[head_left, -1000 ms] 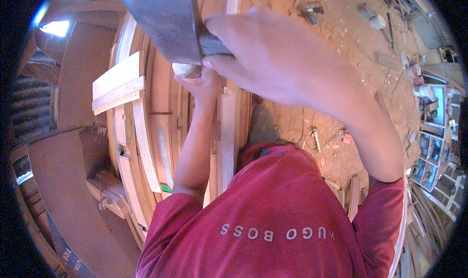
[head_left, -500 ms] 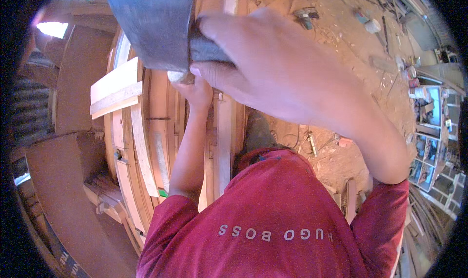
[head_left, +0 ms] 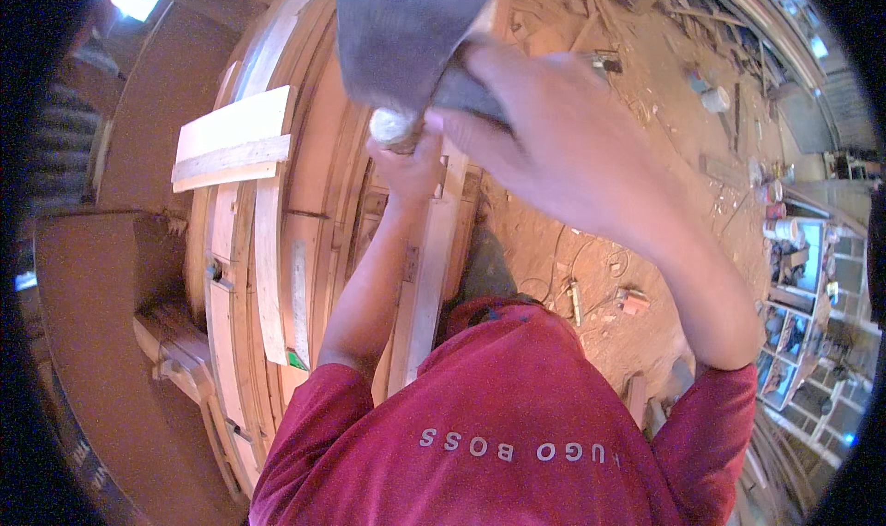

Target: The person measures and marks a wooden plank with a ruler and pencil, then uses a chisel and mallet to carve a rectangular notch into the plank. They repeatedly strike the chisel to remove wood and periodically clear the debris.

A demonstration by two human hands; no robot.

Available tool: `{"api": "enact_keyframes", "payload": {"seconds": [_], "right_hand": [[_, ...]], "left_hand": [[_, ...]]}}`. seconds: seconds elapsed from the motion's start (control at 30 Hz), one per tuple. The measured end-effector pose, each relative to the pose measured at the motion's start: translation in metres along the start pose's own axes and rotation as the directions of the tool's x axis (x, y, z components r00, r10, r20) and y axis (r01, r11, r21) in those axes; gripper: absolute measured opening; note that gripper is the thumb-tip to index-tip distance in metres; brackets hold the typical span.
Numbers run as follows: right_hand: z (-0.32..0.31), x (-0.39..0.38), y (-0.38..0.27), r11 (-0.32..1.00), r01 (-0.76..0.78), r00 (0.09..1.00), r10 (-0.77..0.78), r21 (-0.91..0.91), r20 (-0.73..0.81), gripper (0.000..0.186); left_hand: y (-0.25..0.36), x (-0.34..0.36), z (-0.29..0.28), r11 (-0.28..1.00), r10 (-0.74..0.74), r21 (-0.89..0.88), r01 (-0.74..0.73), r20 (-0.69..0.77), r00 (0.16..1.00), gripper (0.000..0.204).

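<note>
a stack of pale planks is seen at the left, lying on a curved wooden frame. the left hand is closed around a round pale handle end, pressed against the frame. the right hand is wrapped shut on a broad grey steel blade, judged heavy, stiff and sharp-edged, best gripped behind the edge. a sawdust-strewn floor is seen at the right.

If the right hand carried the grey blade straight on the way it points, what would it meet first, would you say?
Most likely the pale knob that the left hand holds, just under the blade gripped by the right hand. Depth is hard to judge here.
</note>
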State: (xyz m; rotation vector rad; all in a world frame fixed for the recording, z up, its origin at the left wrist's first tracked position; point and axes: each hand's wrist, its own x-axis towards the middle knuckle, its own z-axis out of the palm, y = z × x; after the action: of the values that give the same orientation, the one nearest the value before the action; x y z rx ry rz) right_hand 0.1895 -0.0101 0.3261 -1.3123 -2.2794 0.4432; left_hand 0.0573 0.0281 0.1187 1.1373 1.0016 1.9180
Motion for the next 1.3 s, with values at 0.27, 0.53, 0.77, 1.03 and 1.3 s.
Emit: {"api": "enact_keyframes", "payload": {"seconds": [0.27, 0.53, 0.77, 1.03, 1.3], "right_hand": [[0.008, 0.002, 0.013, 0.993, -0.018, 0.984, 0.039, -0.119, 0.175, 0.028], [0.02, -0.003, 0.013, 0.981, -0.05, 0.964, 0.095, -0.185, 0.247, 0.031], [0.008, 0.003, -0.009, 1.0, 0.02, 1.0, -0.02, -0.01, 0.001, 0.029], [0.015, -0.009, 0.013, 0.982, -0.184, 0.964, 0.188, -0.035, 0.191, 0.032], [0.043, -0.072, 0.056, 0.751, -0.643, 0.762, 0.611, 0.148, 0.213, 0.033]], "left_hand": [[-0.001, 0.002, -0.004, 0.997, -0.047, -0.063, 0.05, 0.042, 0.998, 0.01], [0.003, 0.003, 0.002, 0.999, -0.009, -0.031, 0.011, 0.063, 0.998, 0.015], [-0.02, -0.007, -0.017, 0.997, -0.032, 0.079, 0.028, 0.057, 0.998, 0.015], [0.0, -0.012, -0.038, 0.938, -0.344, -0.087, 0.337, -0.382, 0.858, 0.02], [-0.024, -0.047, -0.091, 0.882, -0.086, 0.26, 0.393, -0.731, 0.677, 0.017]]}}
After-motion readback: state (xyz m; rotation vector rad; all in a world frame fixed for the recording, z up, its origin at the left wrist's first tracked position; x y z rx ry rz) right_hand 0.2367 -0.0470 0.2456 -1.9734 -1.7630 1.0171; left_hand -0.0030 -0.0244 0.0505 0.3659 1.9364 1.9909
